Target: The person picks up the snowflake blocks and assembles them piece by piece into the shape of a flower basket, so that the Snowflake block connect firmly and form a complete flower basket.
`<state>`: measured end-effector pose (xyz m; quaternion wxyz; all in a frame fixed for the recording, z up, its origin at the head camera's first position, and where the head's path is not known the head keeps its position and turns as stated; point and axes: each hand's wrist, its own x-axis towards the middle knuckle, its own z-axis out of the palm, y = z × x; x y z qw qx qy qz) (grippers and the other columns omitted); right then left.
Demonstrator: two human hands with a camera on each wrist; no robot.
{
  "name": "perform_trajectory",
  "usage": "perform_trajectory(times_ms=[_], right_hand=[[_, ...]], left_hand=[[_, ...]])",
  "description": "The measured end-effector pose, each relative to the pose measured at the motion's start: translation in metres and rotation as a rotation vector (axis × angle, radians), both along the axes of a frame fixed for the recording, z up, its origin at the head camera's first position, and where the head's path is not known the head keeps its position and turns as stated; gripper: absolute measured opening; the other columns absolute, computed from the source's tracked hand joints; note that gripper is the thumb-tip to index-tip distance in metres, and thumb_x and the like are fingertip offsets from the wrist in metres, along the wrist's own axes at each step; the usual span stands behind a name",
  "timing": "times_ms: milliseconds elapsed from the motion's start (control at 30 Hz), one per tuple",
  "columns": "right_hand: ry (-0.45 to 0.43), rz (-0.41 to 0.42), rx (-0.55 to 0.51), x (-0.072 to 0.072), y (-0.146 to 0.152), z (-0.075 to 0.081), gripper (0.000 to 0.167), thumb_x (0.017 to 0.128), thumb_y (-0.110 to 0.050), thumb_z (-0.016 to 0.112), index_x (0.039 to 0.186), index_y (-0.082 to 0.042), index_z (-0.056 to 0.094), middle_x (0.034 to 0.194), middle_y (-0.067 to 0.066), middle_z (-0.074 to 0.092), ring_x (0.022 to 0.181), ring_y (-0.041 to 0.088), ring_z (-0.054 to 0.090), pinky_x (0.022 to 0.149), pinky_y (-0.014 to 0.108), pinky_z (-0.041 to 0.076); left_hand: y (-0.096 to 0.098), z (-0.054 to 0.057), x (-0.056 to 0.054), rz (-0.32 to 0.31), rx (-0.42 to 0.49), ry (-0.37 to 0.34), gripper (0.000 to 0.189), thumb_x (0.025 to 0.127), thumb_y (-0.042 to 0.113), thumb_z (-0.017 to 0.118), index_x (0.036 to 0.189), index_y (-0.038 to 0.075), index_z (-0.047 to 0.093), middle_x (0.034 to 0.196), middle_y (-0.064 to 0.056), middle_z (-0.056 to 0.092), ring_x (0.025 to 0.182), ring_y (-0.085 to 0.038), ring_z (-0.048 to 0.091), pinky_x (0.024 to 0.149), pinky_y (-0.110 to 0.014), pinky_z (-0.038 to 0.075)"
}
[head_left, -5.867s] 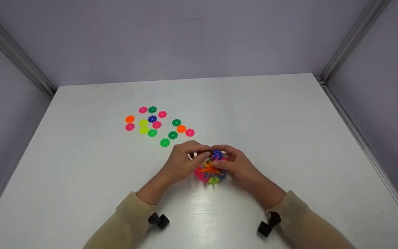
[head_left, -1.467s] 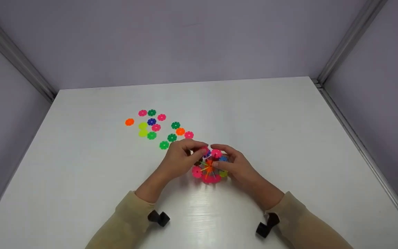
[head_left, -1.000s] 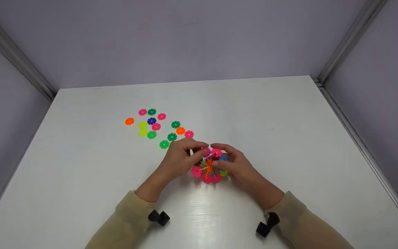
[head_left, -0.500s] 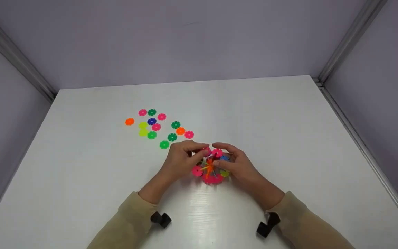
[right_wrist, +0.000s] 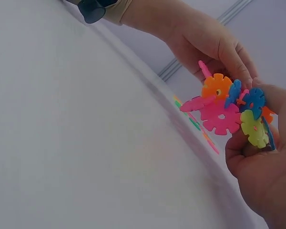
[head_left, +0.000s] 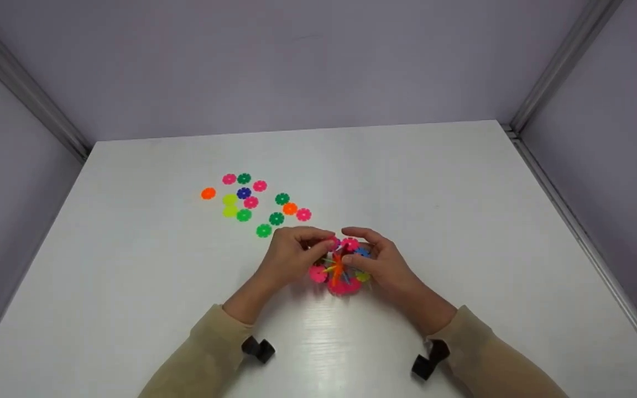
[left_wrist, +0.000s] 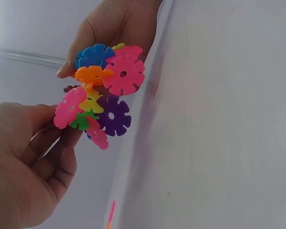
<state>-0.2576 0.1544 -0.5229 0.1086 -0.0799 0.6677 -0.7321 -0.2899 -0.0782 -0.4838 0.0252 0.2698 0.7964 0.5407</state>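
A ball-like cluster of interlocking flower-shaped plastic discs (head_left: 339, 270), pink, orange, blue, yellow and other colours, is held up between both hands. My left hand (head_left: 291, 254) pinches a pink disc (left_wrist: 70, 108) between thumb and forefinger at the cluster's upper left side. Opposite, my right hand (head_left: 387, 265) grips the cluster with its thumb in front, near a yellow-green disc (right_wrist: 254, 129) and blue ones. A purple disc (left_wrist: 113, 115) sticks out in the left wrist view. The right fingers are partly hidden behind the discs.
Several loose discs lie flat on the white table (head_left: 462, 221), left of and beyond the hands. Among them are an orange disc (head_left: 208, 193), a dark blue disc (head_left: 244, 193) and a green disc (head_left: 264, 230) close to the left hand. Grey panels (head_left: 318, 66) enclose the table.
A pink disc from the table's left side has gone since the oldest frame, and a pink disc is now in the left fingers. The cluster has turned. Lately the hands shift only slightly.
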Motion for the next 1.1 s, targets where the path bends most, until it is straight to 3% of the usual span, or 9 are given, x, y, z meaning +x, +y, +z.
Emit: perform_trajectory(times_ms=[300,500,600,867,1100], right_hand=[[-0.008,-0.009,0.017,-0.0002,0.0009,0.0015,0.064,0.099,-0.016,0.077,0.154,-0.001,0.049,0.135,0.016,0.067,0.119,0.028,0.066,0.098,0.031,0.058],[-0.071,0.023,-0.148,0.0014,-0.0011,0.004,0.067,0.102,-0.011,0.069,0.162,-0.006,0.038,0.15,0.017,0.055,0.132,0.03,0.058,0.105,0.036,0.054],[-0.1,0.024,-0.185,0.0011,-0.0027,0.0043,0.074,0.099,-0.007,0.072,0.163,-0.007,0.035,0.154,0.019,0.05,0.136,0.031,0.056,0.107,0.037,0.053],[-0.126,-0.055,-0.107,-0.0009,-0.0043,0.0022,0.073,0.095,-0.011,0.08,0.159,-0.009,0.044,0.15,0.016,0.055,0.134,0.031,0.058,0.104,0.036,0.055],[-0.133,-0.049,-0.122,0.0001,-0.0023,0.0023,0.075,0.094,-0.009,0.081,0.159,-0.009,0.043,0.148,0.016,0.056,0.134,0.032,0.058,0.104,0.037,0.054]], left_hand=[[0.0013,-0.0014,-0.0013,0.003,0.011,-0.003,0.02,0.101,0.021,0.076,0.119,0.015,0.083,0.103,0.009,0.08,0.08,-0.013,0.068,0.072,-0.028,0.061],[0.0011,-0.0019,-0.0018,0.087,0.055,0.019,0.02,0.1,0.02,0.077,0.117,0.011,0.082,0.096,0.005,0.078,0.079,-0.014,0.07,0.073,-0.03,0.063],[0.0011,-0.0013,-0.0017,0.127,0.07,0.002,0.02,0.099,0.018,0.078,0.117,0.01,0.082,0.094,0.003,0.078,0.078,-0.014,0.071,0.073,-0.03,0.063],[0.0007,-0.0014,-0.0021,0.119,0.051,-0.042,0.018,0.099,0.017,0.078,0.116,0.012,0.082,0.096,0.003,0.078,0.079,-0.015,0.072,0.074,-0.031,0.063],[0.0009,-0.0033,-0.0024,0.102,0.087,-0.1,0.019,0.101,0.019,0.076,0.118,0.012,0.082,0.097,0.001,0.079,0.078,-0.018,0.074,0.075,-0.03,0.063]])
